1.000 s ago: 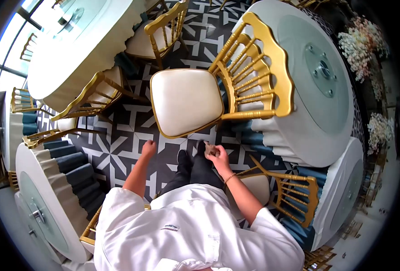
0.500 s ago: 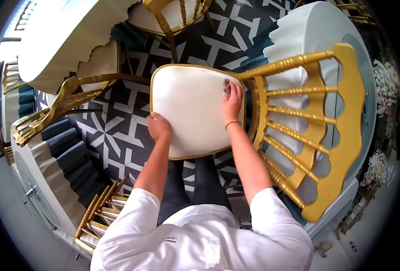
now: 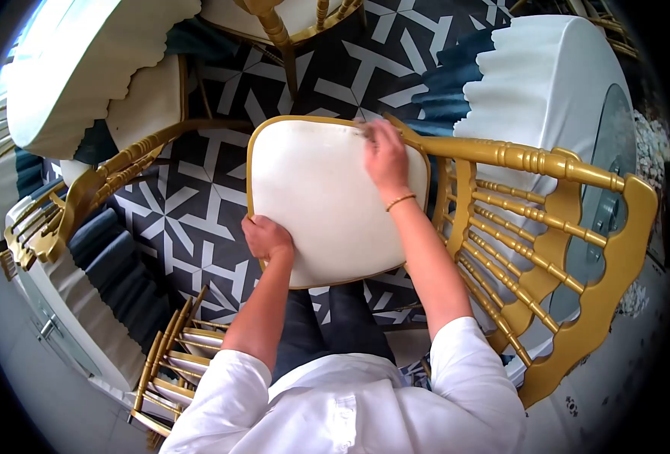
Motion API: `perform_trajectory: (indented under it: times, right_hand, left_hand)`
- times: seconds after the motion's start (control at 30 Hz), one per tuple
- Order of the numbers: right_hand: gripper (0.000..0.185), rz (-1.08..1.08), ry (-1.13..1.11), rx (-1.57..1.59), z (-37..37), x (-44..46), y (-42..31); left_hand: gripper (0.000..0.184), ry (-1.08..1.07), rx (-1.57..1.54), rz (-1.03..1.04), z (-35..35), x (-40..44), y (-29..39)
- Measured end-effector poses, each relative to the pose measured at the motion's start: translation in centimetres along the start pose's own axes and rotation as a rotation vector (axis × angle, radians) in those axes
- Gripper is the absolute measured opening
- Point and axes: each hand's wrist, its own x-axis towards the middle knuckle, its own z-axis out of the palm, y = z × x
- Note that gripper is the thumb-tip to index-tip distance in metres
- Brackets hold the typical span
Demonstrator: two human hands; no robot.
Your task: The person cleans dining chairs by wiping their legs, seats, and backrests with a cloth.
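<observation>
A gold chair with a white padded seat is in front of me, its spindled back to the right. My left hand is curled around the seat's near left edge, with the fingers closed. Over at the far right corner of the seat, my right hand presses a small crumpled brownish cloth against the edge. That hand is slightly smeared by motion, and its fingers hide most of the cloth.
A round table with white cloth stands behind the chair's back. Another draped table is at upper left. More gold chairs stand at the left, top and lower left. The floor has black-and-white patterned tiles.
My right hand has moved from the seat's right side to its far edge with the cloth. The chair has turned slightly, and its back appears further right and lower. My left hand keeps its hold.
</observation>
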Motion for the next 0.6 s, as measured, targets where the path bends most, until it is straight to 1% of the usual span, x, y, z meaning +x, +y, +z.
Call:
perform_trajectory:
  times: [0.07,0.13,0.17,0.2,0.23,0.3,0.33,0.4,0.47,0.5,0.53,0.57,0.6]
  right_hand:
    - [0.021,0.223,0.042,0.027,0.8,0.0,-0.2]
    - [0.02,0.207,0.055,-0.022,3.2,0.6,-2.0]
    - [0.02,0.193,0.078,-0.073,4.4,1.0,-3.3]
    - [0.017,0.159,0.055,-0.064,5.3,1.6,-4.4]
    - [0.016,0.147,-0.042,-0.011,5.5,2.3,-6.0]
    - [0.014,0.025,-0.051,0.063,7.7,2.6,-8.7]
    - [0.014,-0.047,-0.063,0.102,8.4,2.6,-9.6]
    - [0.015,-0.161,-0.054,0.086,8.7,2.4,-8.9]
    - [0.016,-0.22,-0.167,0.052,5.0,2.3,-6.2]
    - [0.017,-0.172,-0.183,0.07,3.0,1.8,-4.1]
    - [0.017,-0.042,-0.203,0.05,0.8,1.3,-2.5]
    - [0.017,0.146,-0.236,0.06,-0.7,0.8,-1.2]
    - [0.017,0.139,-0.239,0.051,-0.5,0.6,-0.8]
  left_hand:
    - [0.044,0.015,-0.007,0.0,0.0,-0.1,0.4]
    - [0.044,0.027,-0.002,-0.002,-0.7,-0.4,0.7]
    - [0.045,-0.044,-0.011,-0.03,-1.5,-0.5,1.5]
    - [0.046,-0.114,-0.022,-0.057,-1.6,-0.6,2.0]
    - [0.046,-0.117,-0.019,-0.056,-0.9,-0.5,1.5]
    - [0.044,0.066,-0.01,0.037,0.7,-0.3,-0.3]
    - [0.044,0.063,-0.008,0.037,0.3,-0.6,0.0]
    - [0.045,-0.031,-0.009,-0.027,-0.6,-0.5,0.9]
    - [0.044,-0.016,0.01,-0.018,-0.2,-0.2,0.3]
    - [0.044,0.0,0.02,-0.019,0.0,-0.2,0.2]
    - [0.044,-0.004,0.017,-0.023,-0.3,-0.3,0.4]
    - [0.044,-0.022,0.006,-0.051,-0.8,-0.4,1.0]
    - [0.044,-0.039,-0.008,-0.082,-1.0,-0.6,1.4]
